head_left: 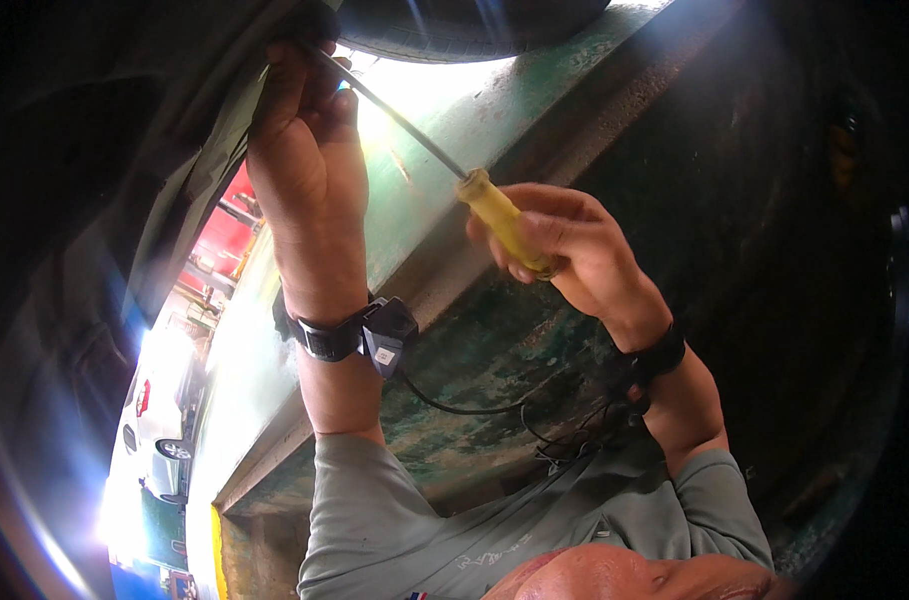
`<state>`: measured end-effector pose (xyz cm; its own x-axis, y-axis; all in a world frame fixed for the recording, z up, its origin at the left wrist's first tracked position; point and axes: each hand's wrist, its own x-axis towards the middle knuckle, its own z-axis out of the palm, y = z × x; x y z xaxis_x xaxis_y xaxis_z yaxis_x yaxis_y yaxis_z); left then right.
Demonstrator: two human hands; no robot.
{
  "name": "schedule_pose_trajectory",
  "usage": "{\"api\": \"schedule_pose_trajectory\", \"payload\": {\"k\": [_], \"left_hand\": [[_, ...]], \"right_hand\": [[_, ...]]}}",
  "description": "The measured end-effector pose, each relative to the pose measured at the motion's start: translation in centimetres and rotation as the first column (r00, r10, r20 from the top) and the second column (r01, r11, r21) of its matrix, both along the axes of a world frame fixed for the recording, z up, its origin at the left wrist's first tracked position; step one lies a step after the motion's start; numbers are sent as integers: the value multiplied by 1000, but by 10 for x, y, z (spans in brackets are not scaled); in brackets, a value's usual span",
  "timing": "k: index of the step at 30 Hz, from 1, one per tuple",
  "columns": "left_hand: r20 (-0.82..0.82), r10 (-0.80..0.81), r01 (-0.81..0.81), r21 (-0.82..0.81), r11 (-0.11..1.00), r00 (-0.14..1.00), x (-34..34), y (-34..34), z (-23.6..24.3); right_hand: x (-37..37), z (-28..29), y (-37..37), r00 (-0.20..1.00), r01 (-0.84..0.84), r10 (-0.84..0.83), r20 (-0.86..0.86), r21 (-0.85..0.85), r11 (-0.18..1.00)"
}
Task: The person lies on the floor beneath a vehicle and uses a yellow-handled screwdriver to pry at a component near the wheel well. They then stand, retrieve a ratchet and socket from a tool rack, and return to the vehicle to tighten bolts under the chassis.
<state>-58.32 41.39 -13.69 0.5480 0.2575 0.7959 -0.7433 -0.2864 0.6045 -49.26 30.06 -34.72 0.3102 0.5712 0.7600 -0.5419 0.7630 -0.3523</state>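
My right hand (586, 245) is wrapped round the yellow handle of a screwdriver (496, 212). Its long metal shaft slants up and left into shadow, where the tip is lost from sight. Up at that end, my left hand (312, 150) reaches to the dark underside of a vehicle (104, 150). The left fingers are curled close beside the shaft; what they grip is too dark to make out. A black strap with a small grey device (386, 335) sits on my left wrist, and a dark band (659, 355) circles the right one.
A tyre (464, 35) hangs over the top of the view. Behind my arms runs a worn green wall with a ledge (454, 235). A black cable (454, 408) loops between my forearms. Far left, beyond the vehicle, are parked cars (169, 430) and red equipment (224, 235).
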Motion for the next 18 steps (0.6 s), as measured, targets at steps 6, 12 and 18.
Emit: {"api": "schedule_pose_trajectory", "payload": {"k": [6, 12, 18], "left_hand": [[-18, -79, 78, -64, 995, 997, 2, -5, 7], [-193, 310, -307, 42, 951, 931, -17, 60, 11], [-270, -149, 131, -84, 988, 951, -44, 104, 61]], "right_hand": [[-11, 1, 0, 952, 134, -121, -281, 29, 991], [-22, -6, 10, 692, -513, 510, -512, 148, 845], [-21, -5, 13, 734, -661, 601, -316, -133, 738]]}}
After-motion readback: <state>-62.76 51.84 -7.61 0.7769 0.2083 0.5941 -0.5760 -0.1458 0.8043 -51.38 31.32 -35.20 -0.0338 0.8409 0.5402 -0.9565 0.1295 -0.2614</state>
